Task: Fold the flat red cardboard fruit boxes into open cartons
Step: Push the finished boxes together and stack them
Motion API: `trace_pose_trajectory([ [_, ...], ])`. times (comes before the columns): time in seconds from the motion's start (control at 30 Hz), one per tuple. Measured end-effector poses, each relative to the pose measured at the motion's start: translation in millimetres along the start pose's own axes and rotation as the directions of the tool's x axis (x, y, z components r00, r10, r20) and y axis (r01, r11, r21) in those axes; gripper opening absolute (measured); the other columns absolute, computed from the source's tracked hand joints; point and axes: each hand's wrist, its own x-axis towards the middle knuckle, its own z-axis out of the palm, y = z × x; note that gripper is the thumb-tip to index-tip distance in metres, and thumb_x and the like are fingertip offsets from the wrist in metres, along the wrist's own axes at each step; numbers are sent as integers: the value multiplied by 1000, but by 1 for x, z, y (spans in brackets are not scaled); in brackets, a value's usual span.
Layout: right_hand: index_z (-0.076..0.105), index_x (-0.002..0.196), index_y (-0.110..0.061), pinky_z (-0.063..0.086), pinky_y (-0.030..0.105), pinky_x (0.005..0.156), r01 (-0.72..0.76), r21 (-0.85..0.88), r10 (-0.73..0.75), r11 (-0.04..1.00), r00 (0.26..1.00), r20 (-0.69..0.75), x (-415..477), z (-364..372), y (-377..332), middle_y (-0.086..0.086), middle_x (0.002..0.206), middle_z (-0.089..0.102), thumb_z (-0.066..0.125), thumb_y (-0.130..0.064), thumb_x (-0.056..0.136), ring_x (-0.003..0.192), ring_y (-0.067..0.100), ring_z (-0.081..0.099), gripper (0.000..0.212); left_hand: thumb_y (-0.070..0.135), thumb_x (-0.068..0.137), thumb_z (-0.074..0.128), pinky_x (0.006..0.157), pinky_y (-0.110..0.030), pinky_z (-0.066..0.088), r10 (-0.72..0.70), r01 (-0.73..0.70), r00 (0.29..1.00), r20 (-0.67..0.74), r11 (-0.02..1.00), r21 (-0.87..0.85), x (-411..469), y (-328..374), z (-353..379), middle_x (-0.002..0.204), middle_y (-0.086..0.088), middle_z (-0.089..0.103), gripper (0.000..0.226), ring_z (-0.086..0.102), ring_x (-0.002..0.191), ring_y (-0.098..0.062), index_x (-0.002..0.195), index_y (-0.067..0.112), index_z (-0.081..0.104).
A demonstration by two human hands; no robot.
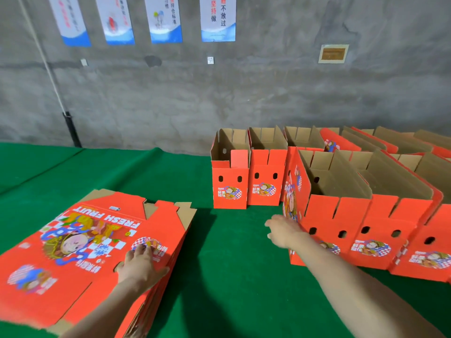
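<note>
Left hand pressing stack of flat red cardboard boxes, fingers spread flat, right hand touching upright red open carton, fingers loosely extended, holding nothing.

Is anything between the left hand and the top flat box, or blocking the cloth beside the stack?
Nothing visible. The left hand lies on the top flat box. Over the green cloth beside it, only the right hand is by the nearest folded carton.

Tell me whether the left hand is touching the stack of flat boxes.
Touching. The head view shows the left hand lying palm-down on the top sheet of the stack of flat boxes.
</note>
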Motion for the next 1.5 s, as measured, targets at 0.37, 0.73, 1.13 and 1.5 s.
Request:
trace_pose_trajectory([
  [0.37,41,142,-16,35,35,108,157,537,-227,829,972,66,-48,45,-147,12,144,46,48,-21,98,132,28,43,45,24,92,45,110,-34,29,222,-225,966,-132,974,-8,-40,31,24,151,-5,32,49,31,135,-24,141,23,38],
  [0.73,63,90,-1,47,33,70,-352,933,157,79,928,338,-75,71,-168,14,89,62,56,-6,93,79,23,58,8,55,94,41,117,-43,0,144,-151,988,-54,974,-166,-71,-45,46,160,5,-12,69,-12,147,-21,151,36,6],
  [1.13,61,87,-18,52,45,84,56,997,392,61,917,-75,-120,-19,-86,16,102,66,53,-9,95,93,31,63,14,23,87,67,110,-31,26,141,-319,914,-381,829,-458,-105,-33,-49,153,-18,26,58,24,144,-26,138,7,46],
  [1.5,57,88,-9,38,37,69,438,898,535,38,750,-389,-215,-37,-32,19,82,59,53,-5,95,75,24,50,9,24,87,68,108,-35,31,176,-468,872,-457,573,-673,-152,56,-130,140,-15,44,59,40,131,-28,136,1,44],
])
